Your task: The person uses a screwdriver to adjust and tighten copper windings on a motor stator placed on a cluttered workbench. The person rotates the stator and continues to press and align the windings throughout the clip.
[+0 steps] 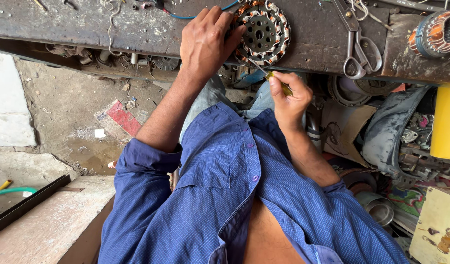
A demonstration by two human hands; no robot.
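At nine o'clock a green hose (12, 191) lies across the concrete floor beside a dark metal bar (27, 203), and a red scrap (123, 117) sits on the dirt toward ten. The blue shirt (225, 195) fills the six o'clock area. The left hand (205, 44) reaches up toward twelve, its fingers spread and curled over the left rim of the fan stator (262, 32), pinning it flat on the worn, dark workbench (88, 22). That stator, a round core ringed with copper windings, lies at twelve o'clock near the bench's front edge. Just below it, the right hand (289, 95) is closed tight round the yellow handle of a small screwdriver (274, 80), whose thin shaft points up and left, its tip at the stator's lower rim. At one o'clock a pair of scissors (359, 46) rests on the bench. At two o'clock a second wound coil (438, 33) lies on its side, and a yellow cylinder (446, 122) stands at three.
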